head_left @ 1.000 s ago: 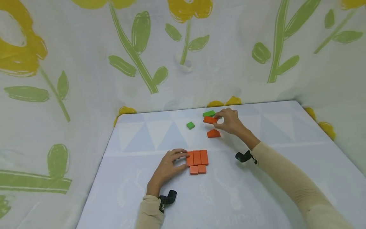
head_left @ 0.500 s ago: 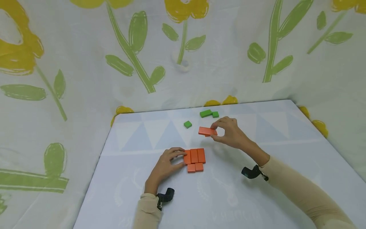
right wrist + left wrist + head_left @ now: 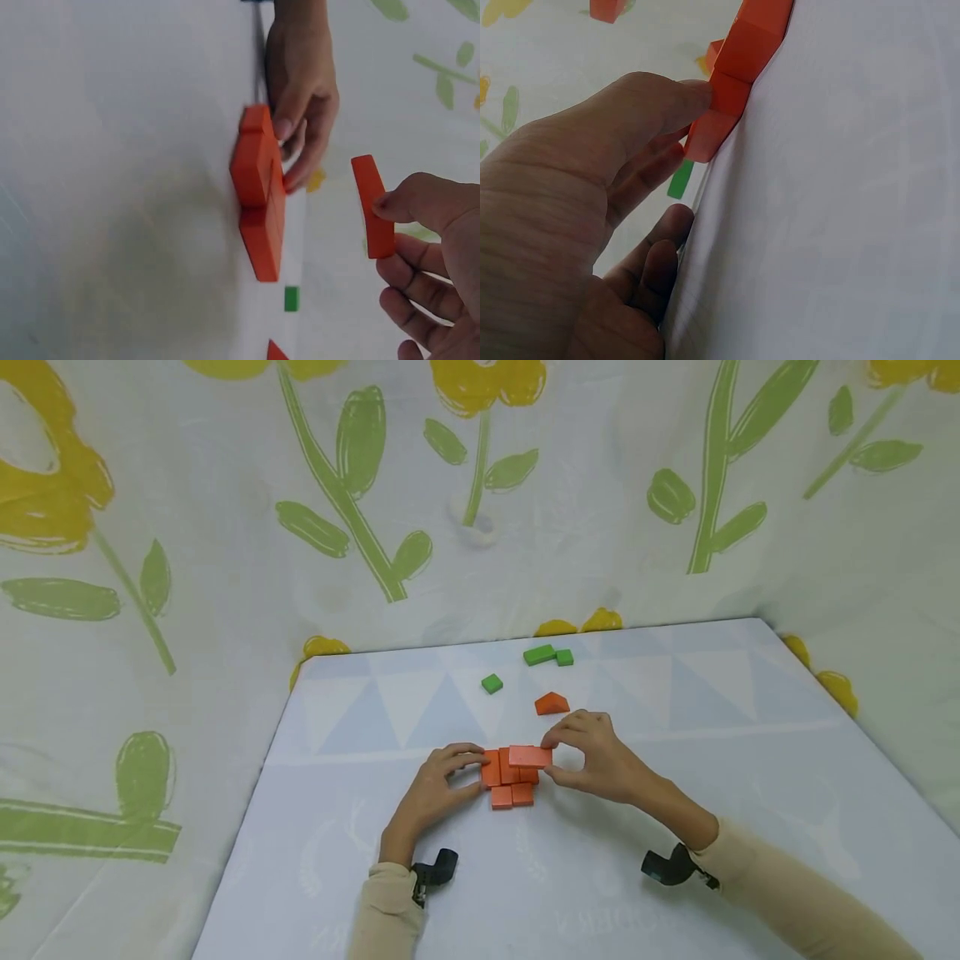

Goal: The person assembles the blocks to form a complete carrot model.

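- I am pinching a flat orange block [image 3: 530, 756] in my right hand [image 3: 596, 764], thumb and fingers curled round its right end; it is a plain, matte rectangular slab, hovering just above the far edge of the orange cluster [image 3: 510, 781].
- The right wrist view is showing that block [image 3: 373, 206] held clear of the cluster [image 3: 259, 202], not touching it.
- My left hand [image 3: 438, 789] is bracing the cluster at its 9 o'clock side, thumb [image 3: 656, 105] and fingertips pressing the end block.
- The cluster is lying flat: upright slabs side by side, with two small squares at its 6 o'clock edge.
- An orange wedge [image 3: 551, 703] is sitting at 12 o'clock from my right hand; a small green square [image 3: 492, 683] and a green pair [image 3: 548, 656] are lying farther back.
- I am reading no clear writing; faint print on the cloth is illegible.
- The counter [image 3: 750, 760] is wearing a pale cloth with triangles; flowered curtains [image 3: 225, 527] are hanging around it.
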`<state>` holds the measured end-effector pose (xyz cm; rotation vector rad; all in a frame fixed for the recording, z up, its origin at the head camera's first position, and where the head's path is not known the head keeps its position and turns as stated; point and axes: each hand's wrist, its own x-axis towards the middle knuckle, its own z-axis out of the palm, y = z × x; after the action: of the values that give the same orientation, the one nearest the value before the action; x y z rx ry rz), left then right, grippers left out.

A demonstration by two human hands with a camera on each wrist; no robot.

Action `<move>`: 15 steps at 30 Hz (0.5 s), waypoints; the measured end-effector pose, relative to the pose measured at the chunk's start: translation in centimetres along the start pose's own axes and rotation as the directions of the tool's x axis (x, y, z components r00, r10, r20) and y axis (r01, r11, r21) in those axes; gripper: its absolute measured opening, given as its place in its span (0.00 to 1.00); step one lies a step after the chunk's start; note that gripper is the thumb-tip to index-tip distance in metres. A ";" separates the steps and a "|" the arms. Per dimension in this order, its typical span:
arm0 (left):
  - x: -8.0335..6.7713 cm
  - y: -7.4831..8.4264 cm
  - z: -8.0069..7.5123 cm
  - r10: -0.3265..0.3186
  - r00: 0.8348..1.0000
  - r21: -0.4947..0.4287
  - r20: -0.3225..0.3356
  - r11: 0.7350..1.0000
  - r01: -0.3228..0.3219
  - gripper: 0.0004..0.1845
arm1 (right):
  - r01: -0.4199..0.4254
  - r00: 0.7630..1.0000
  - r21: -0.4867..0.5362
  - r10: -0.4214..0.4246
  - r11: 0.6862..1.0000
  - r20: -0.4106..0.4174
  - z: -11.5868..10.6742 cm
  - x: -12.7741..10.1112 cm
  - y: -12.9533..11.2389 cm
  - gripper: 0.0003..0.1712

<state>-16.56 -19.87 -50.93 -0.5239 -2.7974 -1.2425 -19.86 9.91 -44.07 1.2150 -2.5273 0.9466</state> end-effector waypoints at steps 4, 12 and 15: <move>0.1 0.1 -0.1 -0.005 1.000 0.008 0.009 1.000 0.005 0.19 | 0.049 0.999 -0.009 -0.049 0.999 0.005 1.2 -1.1 -0.8 0.16; 0.1 0.1 0.0 0.037 0.999 0.014 -0.008 0.999 -0.036 0.19 | 0.160 0.987 -0.057 -0.158 0.985 0.027 4.2 -2.6 -1.6 0.15; 0.1 0.1 0.0 0.039 0.999 0.004 -0.008 0.999 -0.039 0.20 | 0.183 0.983 -0.074 -0.182 0.980 0.023 4.8 -2.9 -1.7 0.14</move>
<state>-16.60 -19.78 -50.88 -0.5692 -2.7686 -1.2294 -16.22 7.97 -48.23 1.4076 -2.3887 0.7946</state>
